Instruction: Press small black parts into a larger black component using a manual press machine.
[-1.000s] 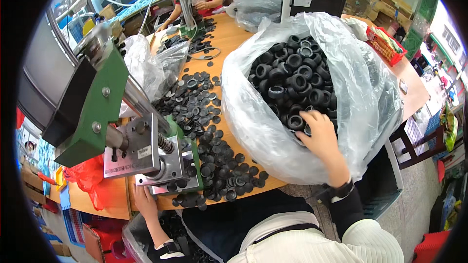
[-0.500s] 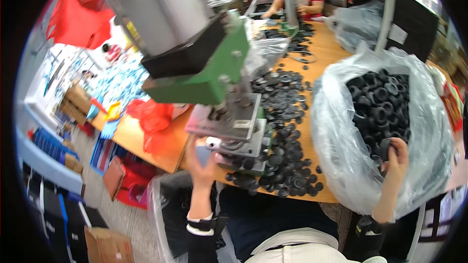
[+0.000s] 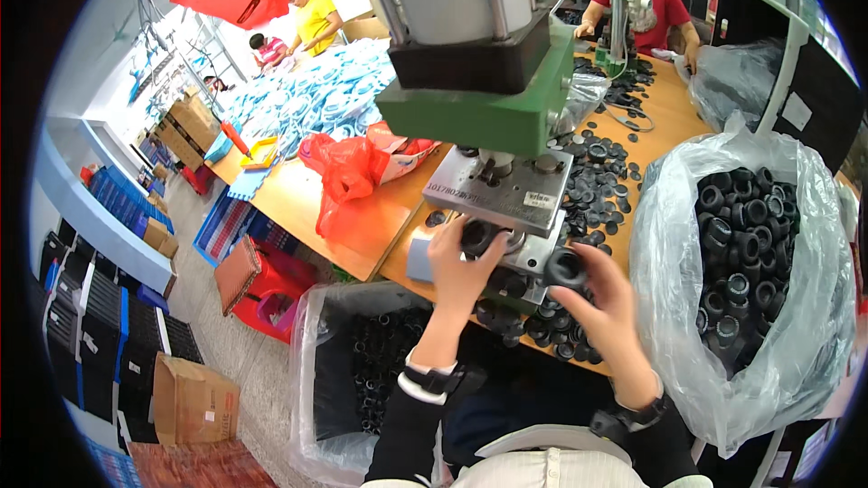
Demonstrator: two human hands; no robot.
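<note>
My left hand is at the left side of the press's metal die, thumb and fingers closed round a black rubber ring. Just to the right, my right hand pinches a black round rubber cup in front of the lower die plate. Above both hands hangs the green press head, the upper die under it. Loose black discs lie on the table behind and beside the press, partly hidden by it and my hands.
A clear plastic bag full of black rubber cups stands at the right. Below the table at left is a lined bin holding black rings. Red plastic bags lie on the left table. People work at the back.
My right hand has come out of the bag to the press, bringing a black rubber cup. My left hand now holds a black ring at the die. The view has shifted.
</note>
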